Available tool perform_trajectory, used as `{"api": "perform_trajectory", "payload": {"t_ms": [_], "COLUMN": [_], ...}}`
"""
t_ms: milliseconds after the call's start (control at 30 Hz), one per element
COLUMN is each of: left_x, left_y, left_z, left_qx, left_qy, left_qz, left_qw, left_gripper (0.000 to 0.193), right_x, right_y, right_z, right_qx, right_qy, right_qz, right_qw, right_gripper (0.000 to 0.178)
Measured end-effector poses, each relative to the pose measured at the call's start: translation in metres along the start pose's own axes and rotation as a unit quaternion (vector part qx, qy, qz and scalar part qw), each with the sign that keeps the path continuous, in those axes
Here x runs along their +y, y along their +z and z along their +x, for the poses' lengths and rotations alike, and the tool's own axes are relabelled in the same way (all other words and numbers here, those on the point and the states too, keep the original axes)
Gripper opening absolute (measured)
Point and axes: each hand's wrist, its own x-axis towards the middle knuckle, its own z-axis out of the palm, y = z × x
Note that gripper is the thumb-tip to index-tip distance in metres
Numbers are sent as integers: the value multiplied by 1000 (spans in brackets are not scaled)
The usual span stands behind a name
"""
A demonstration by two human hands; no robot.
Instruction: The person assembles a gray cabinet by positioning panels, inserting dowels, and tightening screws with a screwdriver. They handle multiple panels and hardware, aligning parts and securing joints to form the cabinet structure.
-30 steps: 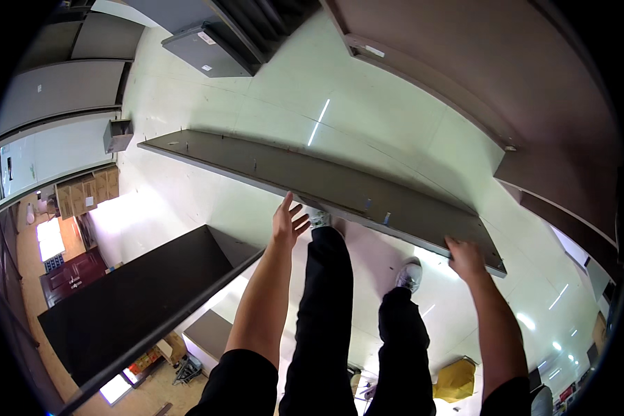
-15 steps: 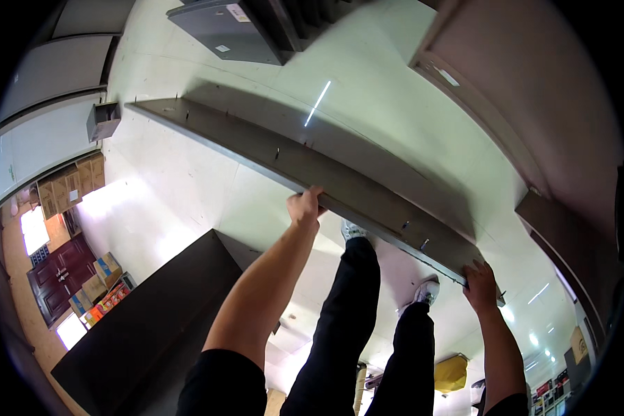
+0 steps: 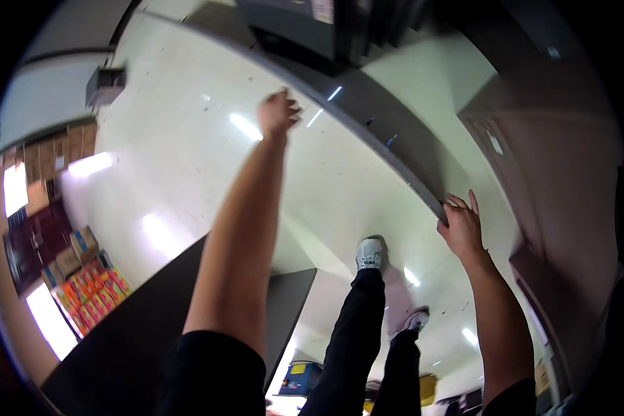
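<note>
A long grey board (image 3: 376, 143) slants across the view from upper left to centre right, with its narrow edge turned toward me. Small metal pins (image 3: 392, 140) stick out of its far face. My right hand (image 3: 462, 225) grips its near right end, thumb below and some fingers raised. Reaching forward, my left hand (image 3: 278, 113) is just short of the board's near edge, fingers apart and slightly curled, with nothing in it. That hand is a little blurred.
Dark grey panels (image 3: 291, 31) stand beyond the board at the top. A large dark box-like unit (image 3: 132, 326) lies at lower left. Brown furniture (image 3: 561, 180) lines the right. Cartons (image 3: 83, 243) and a small grey box (image 3: 105, 87) sit at left. My shoe (image 3: 370, 253) is on the pale floor.
The board has swung farther away and turned more edge-on. My left hand has let go of its edge and moved forward. My right hand, still holding the end, has moved up and slightly left.
</note>
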Motion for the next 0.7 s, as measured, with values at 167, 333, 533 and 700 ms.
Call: {"api": "perform_trajectory", "payload": {"t_ms": [167, 333, 533, 700], "left_x": [-112, -224, -272, -362], "left_y": [4, -11, -51, -70], "left_z": [-101, -241, -368, -439], "left_qx": [-117, -125, -86, 36], "left_qy": [-128, -152, -286, -224], "left_qz": [-3, 60, -26, 108], "left_qw": [985, 979, 954, 968], "left_gripper": [35, 39, 29, 29], "right_x": [-20, -14, -2, 0], "right_y": [-27, -60, -80, -89], "right_z": [64, 106, 124, 112], "right_qx": [-21, -20, -84, -45], "right_qy": [-8, -35, -31, -50], "right_qz": [-23, -55, -59, 88], "right_qw": [999, 998, 994, 994], "right_gripper": [29, 31, 31, 54]}}
